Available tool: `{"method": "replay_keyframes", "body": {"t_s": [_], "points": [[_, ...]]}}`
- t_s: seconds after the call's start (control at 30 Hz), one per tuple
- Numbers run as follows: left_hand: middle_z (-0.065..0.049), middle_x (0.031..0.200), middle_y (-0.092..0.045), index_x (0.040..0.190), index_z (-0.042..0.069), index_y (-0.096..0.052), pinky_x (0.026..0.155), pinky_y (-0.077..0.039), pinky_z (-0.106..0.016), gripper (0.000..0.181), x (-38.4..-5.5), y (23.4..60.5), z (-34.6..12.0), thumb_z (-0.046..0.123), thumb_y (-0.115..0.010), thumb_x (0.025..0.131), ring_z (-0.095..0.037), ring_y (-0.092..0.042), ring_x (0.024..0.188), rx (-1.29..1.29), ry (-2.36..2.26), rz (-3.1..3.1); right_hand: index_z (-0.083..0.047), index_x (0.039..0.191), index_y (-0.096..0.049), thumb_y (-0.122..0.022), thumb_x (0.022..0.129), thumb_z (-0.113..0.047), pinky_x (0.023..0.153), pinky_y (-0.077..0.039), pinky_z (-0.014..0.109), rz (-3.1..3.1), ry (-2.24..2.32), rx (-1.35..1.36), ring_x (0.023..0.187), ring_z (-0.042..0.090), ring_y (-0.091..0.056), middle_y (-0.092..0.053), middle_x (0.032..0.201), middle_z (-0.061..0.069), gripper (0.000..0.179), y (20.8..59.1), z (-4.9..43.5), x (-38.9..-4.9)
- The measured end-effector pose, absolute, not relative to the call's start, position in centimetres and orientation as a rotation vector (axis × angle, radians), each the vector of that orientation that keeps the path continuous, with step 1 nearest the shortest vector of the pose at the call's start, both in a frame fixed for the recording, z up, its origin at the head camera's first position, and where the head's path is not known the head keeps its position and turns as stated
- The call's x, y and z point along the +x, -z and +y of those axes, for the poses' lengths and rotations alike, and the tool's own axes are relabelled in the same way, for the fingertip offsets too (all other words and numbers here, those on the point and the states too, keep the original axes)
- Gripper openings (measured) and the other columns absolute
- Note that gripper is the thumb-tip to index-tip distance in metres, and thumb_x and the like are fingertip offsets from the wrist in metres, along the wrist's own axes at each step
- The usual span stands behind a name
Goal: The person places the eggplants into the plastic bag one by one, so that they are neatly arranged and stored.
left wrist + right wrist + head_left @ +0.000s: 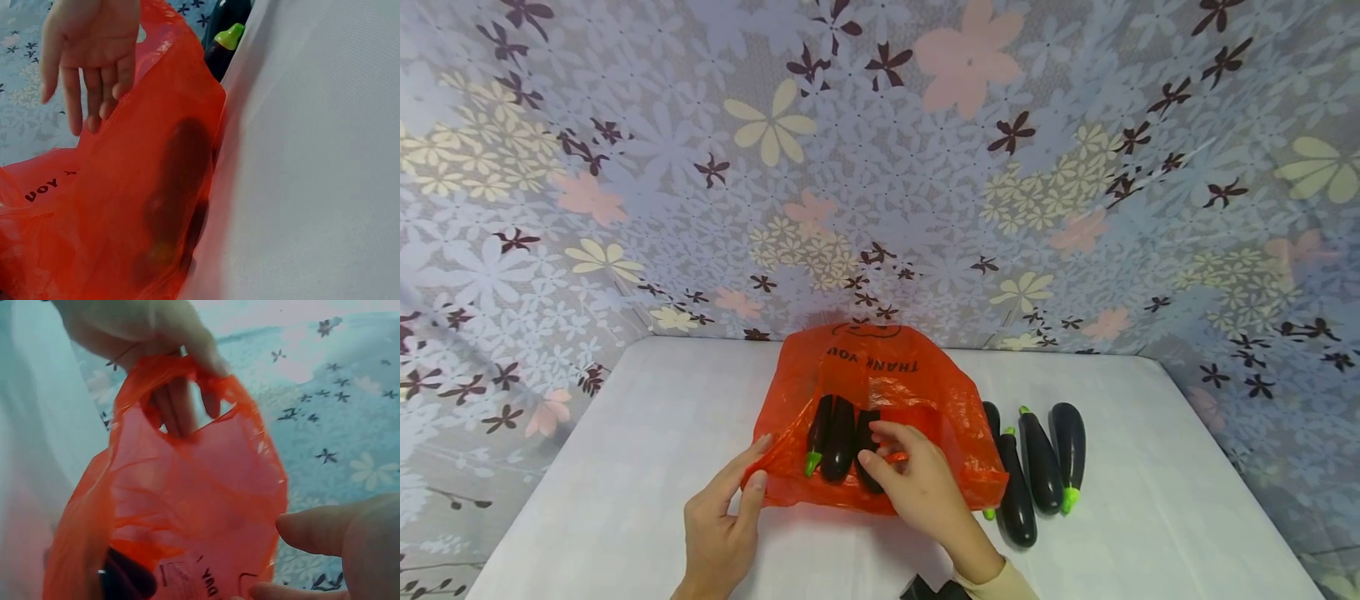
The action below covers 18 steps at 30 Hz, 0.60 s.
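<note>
White tabletop (1150, 483); floral backdrop (880, 183) behind and at both sides, grey-blue with pink, cream, dark blossoms.

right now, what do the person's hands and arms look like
The left hand and right hand are bare, no gloves or rings showing. A plain pale beige sleeve covers part of the right forearm; none shows on the left. A black, blocky item appears by the right wrist, but whether it is worn is unclear.

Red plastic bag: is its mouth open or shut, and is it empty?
Open and not empty: in the head view, the left hand holds the edge of the red plastic bag, and eggplants show inside its mouth.
</note>
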<state>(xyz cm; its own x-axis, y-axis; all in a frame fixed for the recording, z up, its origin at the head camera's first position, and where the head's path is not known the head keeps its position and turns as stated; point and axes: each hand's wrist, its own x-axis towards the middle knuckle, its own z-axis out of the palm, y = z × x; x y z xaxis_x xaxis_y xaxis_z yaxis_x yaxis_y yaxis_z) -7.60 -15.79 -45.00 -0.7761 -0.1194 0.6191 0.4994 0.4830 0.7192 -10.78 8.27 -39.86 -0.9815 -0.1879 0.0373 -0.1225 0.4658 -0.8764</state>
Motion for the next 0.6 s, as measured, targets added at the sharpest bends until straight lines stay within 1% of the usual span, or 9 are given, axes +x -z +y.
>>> {"method": "replay_keyframes", "body": {"t_s": [0.03, 0.17, 0.37, 0.6], "points": [[-0.012, 0.123, -0.07, 0.125, -0.001, -0.069, 0.097, -0.046, -0.016, 0.035, -7.6, 45.0, -15.8, -0.009, -0.066, 0.091, -0.005, -0.062, 0.119, -0.308, 1.303, -2.119, -0.011, 0.13, -0.065, -0.069, 0.095, -0.037, 0.072, -0.054, 0.025, 2.628, 1.58, -0.288, 0.094, 0.016, -0.06, -0.065, 0.111, 0.004, 0.044, 39.6, 8.3, -10.6], [-0.013, 0.122, -0.07, 0.125, -0.001, -0.069, 0.097, -0.046, -0.016, 0.035, -7.5, 44.9, -15.8, -0.009, -0.065, 0.091, -0.006, -0.063, 0.119, -0.315, 1.298, -2.116, -0.014, 0.129, -0.066, -0.07, 0.094, -0.038, 0.08, -0.056, 0.026, 2.617, 1.608, -0.3, 0.098, 0.016, -0.061, -0.065, 0.109, 0.0, 0.043, 38.8, 8.8, -9.8], [-0.013, 0.122, -0.071, 0.125, -0.001, -0.069, 0.097, -0.046, -0.015, 0.036, -7.3, 44.9, -15.8, -0.009, -0.065, 0.091, -0.007, -0.063, 0.119, -0.308, 1.294, -2.117, -0.016, 0.13, -0.065, -0.072, 0.093, -0.035, 0.086, -0.056, 0.028, 2.532, 1.634, -0.298, 0.101, 0.017, -0.061, -0.066, 0.115, -0.001, 0.042, 37.8, 9.5, -8.5], [-0.014, 0.122, -0.07, 0.126, -0.001, -0.068, 0.097, -0.046, -0.015, 0.036, -7.2, 45.0, -15.7, -0.009, -0.065, 0.091, -0.008, -0.064, 0.118, -0.307, 1.293, -2.112, -0.018, 0.132, -0.063, -0.072, 0.094, -0.031, 0.089, -0.056, 0.029, 2.405, 1.71, -0.376, 0.106, 0.021, -0.061, -0.066, 0.118, 0.001, 0.041, 36.5, 10.8, -7.2]]}}
